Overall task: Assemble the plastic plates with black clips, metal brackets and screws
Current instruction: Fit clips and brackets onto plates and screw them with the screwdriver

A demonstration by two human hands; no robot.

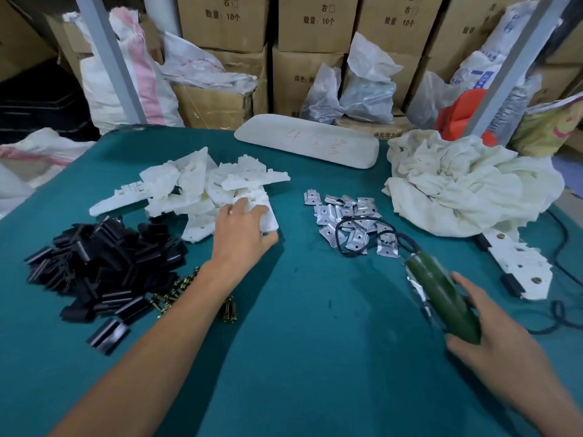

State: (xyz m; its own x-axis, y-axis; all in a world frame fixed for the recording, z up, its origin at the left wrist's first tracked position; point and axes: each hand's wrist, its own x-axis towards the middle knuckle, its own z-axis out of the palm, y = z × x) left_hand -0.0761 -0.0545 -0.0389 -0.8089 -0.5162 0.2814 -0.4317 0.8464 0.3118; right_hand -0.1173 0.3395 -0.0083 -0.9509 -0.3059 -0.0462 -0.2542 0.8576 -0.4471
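A heap of white plastic plates [195,184] lies at the left centre of the green table. My left hand [243,231] reaches onto the heap's near edge and grips one white plate [269,216] between fingers and thumb. Black clips [104,263] are piled at the left. Brass screws [176,291] lie just in front of them, partly hidden by my left forearm. Metal brackets [350,220] are scattered at the centre right. My right hand [492,323] holds a dark green electric screwdriver [441,294], its cable looping over the brackets. An assembled plate [517,263] lies at the right.
A crumpled white cloth [467,184] sits at the back right. A long white foam panel [306,140] with red writing lies at the table's far edge. Cardboard boxes [315,23] and plastic bags stand behind the table. A black cable [564,307] trails along the right edge.
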